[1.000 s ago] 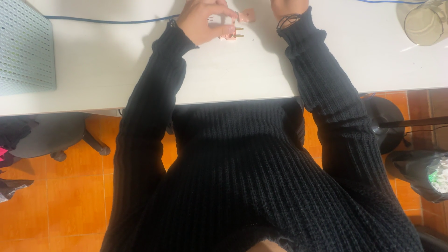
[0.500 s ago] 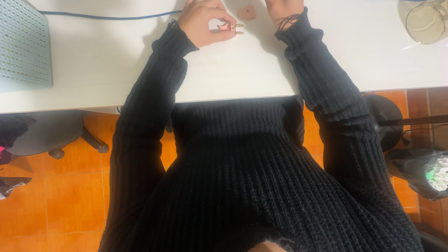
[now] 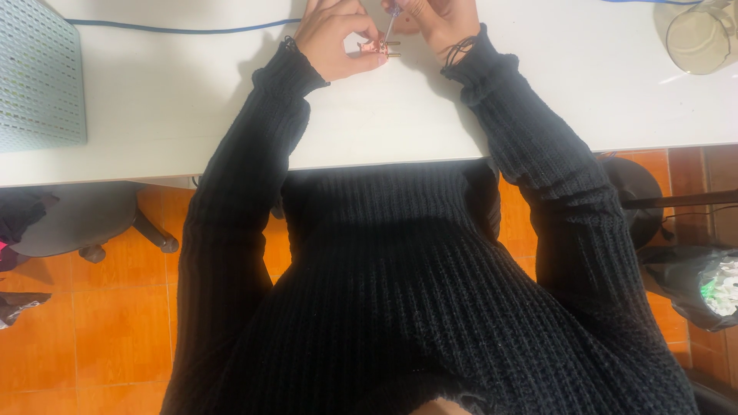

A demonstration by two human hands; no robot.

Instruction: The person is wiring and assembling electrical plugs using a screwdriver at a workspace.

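Hands at the far edge of the white table, both working one small part. Left hand has fingers pinched shut on a small pinkish piece with short metal prongs; prongs stick out to the right of the hand, long axis roughly level, pointing toward the right hand. Right hand is closed on a thin needle-like tool, partly cut off by the frame top. Tool slants down-left, tip just above the pinkish piece, touching or nearly so; can't tell which. Left hand is the nearer one, already gripping the piece; right hand sits just right of it and slightly farther up. Left of the hands: perforated pale green basket, blue cable running behind. Far right: clear glass jar.
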